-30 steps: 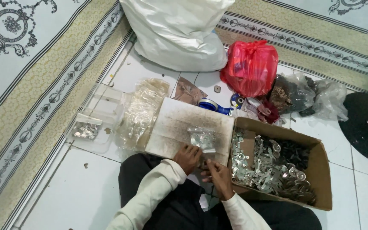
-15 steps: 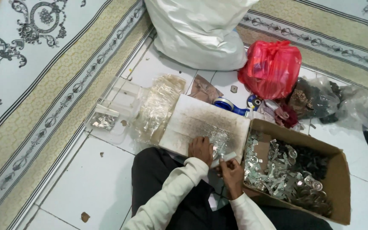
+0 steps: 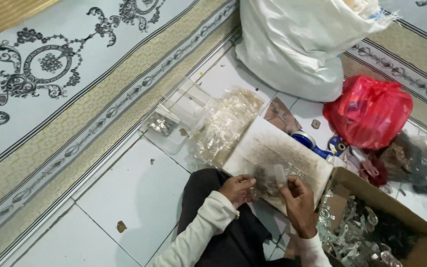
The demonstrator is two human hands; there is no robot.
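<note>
Small clear plastic bag (image 3: 269, 179) pinched between both hands, left hand (image 3: 238, 189) and right hand (image 3: 297, 199), brown cardboard box (image 3: 371, 232) just right.

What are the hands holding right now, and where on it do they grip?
Both hold one small clear plastic bag with dark contents: left hand at its left edge, right hand at its right edge, above the cardboard sheet.

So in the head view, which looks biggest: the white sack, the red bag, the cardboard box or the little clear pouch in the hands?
1. white sack, though cut off by the frame.
2. cardboard box, also cut off at the corner.
3. red bag; close to the box, so that order is unsure.
4. clear pouch, clearly smallest.
</note>
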